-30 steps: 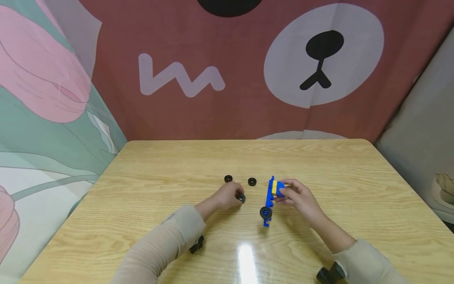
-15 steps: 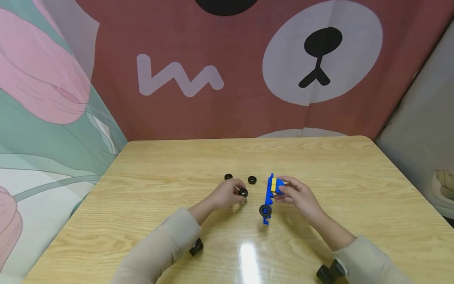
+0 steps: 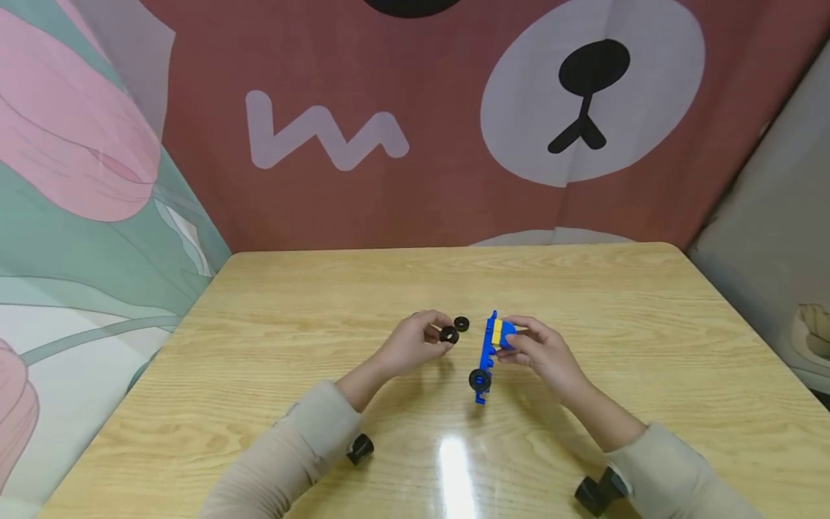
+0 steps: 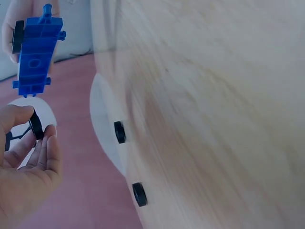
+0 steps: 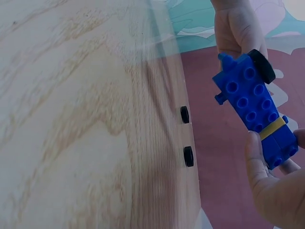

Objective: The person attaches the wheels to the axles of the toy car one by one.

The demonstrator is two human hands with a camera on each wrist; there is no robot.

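Observation:
In the head view my left hand [image 3: 415, 344] pinches a small black toy wheel [image 4: 35, 125] between thumb and fingers, its flat side towards the blue toy car. My right hand [image 3: 547, 357] holds that blue building-brick car chassis [image 3: 486, 353] by the blue brick at one end, beside a yellow band [image 5: 272, 129]. The car is stood on end, its underside [image 4: 37, 57] facing the left wrist camera. One black wheel [image 3: 480, 380] is fitted on an axle stub at the lower end; bare stubs show on the other side. A gap separates the pinched wheel from the car.
Two loose black wheels lie on the wooden table [image 3: 311, 303]: one wheel [image 4: 119, 132] and another wheel [image 4: 139, 194], the latter mostly behind my left hand in the head view. A printed cloth [image 3: 363, 209] hangs behind the table. Black wrist gear [image 3: 360, 448] is at each sleeve.
My left hand has raised the pinched wheel and brought it right and away from me, covering most of one loose wheel. The right hand and car have shifted only slightly.

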